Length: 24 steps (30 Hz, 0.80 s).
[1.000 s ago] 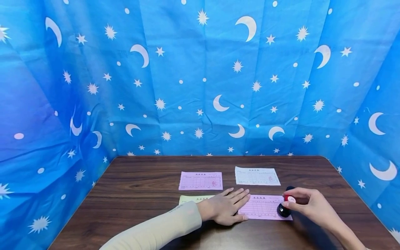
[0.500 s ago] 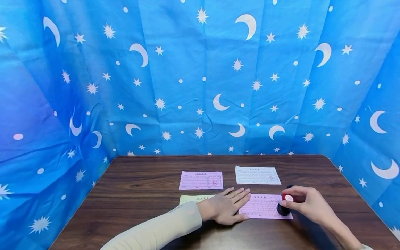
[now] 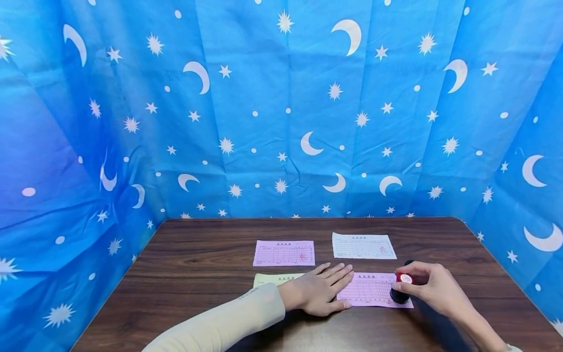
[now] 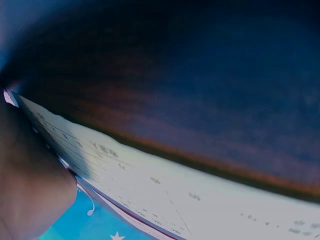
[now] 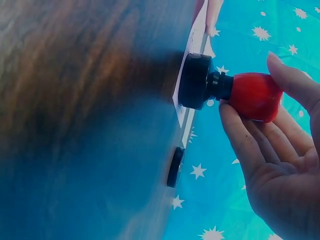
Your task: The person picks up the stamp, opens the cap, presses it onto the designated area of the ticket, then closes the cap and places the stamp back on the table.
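Note:
My right hand [image 3: 442, 288] grips the red handle of a stamp [image 5: 255, 97] between thumb and fingers. The stamp's round black base [image 5: 195, 80] stands upright on the right end of a pink printed slip [image 3: 367, 288]. Across that slip's left edge my left hand [image 3: 323, 293] lies flat, fingers spread and pointing right. Its wrist and sleeve cover much of a yellow slip [image 3: 274, 279]. In the left wrist view, part of the hand [image 4: 35, 185] shows beside a pale printed slip [image 4: 165, 195].
Farther back on the wooden table [image 3: 198, 254] lie another pink slip [image 3: 281, 253] and a white slip [image 3: 364, 246], each with a red mark at its right. A round black cap [image 5: 175, 167] rests just beyond the stamp. A blue patterned curtain [image 3: 272, 122] surrounds the table.
The stamp was slightly tilted a second ago and now stands upright on the pink slip, the right hand having shifted slightly with it. The left hand stays in place.

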Tool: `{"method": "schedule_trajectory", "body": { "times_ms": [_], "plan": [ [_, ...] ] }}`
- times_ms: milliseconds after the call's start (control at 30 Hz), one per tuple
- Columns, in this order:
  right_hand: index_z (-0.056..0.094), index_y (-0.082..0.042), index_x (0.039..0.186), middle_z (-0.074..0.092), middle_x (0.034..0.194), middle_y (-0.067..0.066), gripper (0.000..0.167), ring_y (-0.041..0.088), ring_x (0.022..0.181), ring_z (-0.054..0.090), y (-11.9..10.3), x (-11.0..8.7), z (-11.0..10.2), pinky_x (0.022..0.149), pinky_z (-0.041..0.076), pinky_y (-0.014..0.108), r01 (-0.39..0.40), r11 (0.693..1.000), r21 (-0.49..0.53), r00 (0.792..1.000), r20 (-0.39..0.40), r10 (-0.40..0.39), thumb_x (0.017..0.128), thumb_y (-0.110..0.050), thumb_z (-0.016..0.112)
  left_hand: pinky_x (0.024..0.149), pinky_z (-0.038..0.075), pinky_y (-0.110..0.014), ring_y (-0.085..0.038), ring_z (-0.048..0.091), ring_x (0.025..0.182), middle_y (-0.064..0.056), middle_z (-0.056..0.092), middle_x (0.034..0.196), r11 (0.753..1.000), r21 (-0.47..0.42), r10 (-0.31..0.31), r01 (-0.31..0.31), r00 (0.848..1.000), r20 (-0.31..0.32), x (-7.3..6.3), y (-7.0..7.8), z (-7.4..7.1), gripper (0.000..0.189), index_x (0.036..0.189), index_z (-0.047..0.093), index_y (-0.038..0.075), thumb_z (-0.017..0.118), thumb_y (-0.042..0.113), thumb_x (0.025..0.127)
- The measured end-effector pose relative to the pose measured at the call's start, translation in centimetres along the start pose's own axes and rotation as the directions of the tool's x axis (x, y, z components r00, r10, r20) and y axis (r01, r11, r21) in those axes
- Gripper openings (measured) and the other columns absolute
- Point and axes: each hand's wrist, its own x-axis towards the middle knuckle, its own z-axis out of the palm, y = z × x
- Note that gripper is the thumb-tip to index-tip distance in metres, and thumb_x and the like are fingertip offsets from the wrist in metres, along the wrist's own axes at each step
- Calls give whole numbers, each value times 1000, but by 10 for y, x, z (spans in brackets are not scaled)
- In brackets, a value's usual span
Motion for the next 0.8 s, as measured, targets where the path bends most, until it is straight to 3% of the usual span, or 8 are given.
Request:
{"method": "schedule_trajectory", "body": {
  "times_ms": [800],
  "plan": [
    [80, -8, 116, 79, 102, 4, 40, 13, 85, 68, 0, 3, -2, 69, 58, 19, -31, 1000, 2, 999, 11, 31, 86, -33, 88, 137, 14, -41, -15, 9, 167, 4, 6, 180, 999, -36, 7, -7, 1000, -1, -1, -1, 0, 76, 171, 9, 22, 20, 65, 110]
  ]
}}
